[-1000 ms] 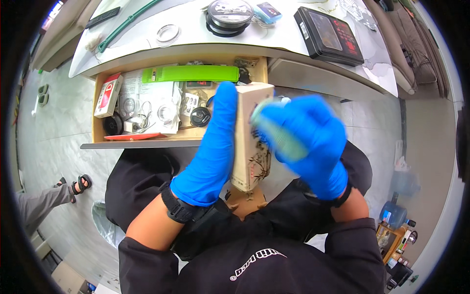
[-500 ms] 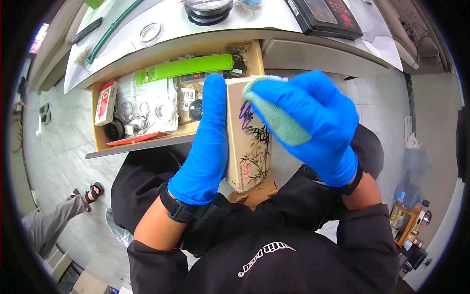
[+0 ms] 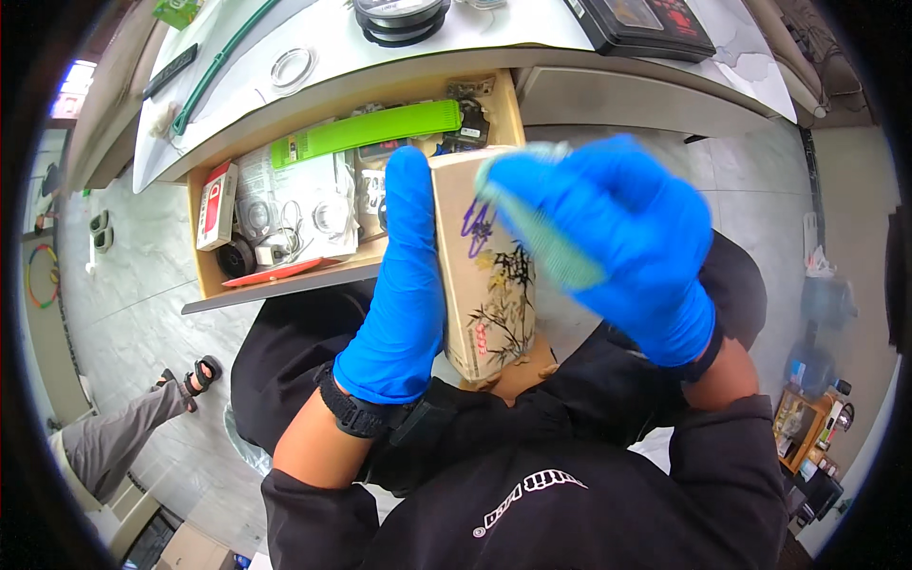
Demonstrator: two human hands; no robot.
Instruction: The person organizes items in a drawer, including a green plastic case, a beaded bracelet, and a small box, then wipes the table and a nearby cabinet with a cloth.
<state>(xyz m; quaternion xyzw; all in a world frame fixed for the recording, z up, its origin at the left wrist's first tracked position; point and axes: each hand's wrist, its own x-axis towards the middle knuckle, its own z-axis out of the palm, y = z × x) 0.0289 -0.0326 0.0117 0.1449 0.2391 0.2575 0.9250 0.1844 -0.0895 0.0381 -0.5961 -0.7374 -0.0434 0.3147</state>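
A tall beige box [image 3: 489,304] printed with black bamboo and purple marks is held upright in front of me. My left hand [image 3: 404,275], in a blue glove, grips its left side with the thumb along the edge. My right hand [image 3: 617,237], gloved in blue too and a little blurred, is closed on a light green cloth [image 3: 551,237]. The cloth lies against the upper right of the box. Below the box's lower end, a brown cardboard piece [image 3: 522,372] shows between my legs; its shape is partly hidden.
An open drawer [image 3: 351,270] holds a green strip [image 3: 380,131], a red-and-white box [image 3: 218,207], cables and small parts. On the white table [image 3: 532,27] are a black spool [image 3: 403,21], a clear ring [image 3: 292,68] and a black case [image 3: 646,28]. Another person's leg [image 3: 128,439] shows at left.
The view has shifted slightly, so the scene sits a little further right. My right hand has moved slightly with the cloth, at the box's top right; the left keeps its hold.
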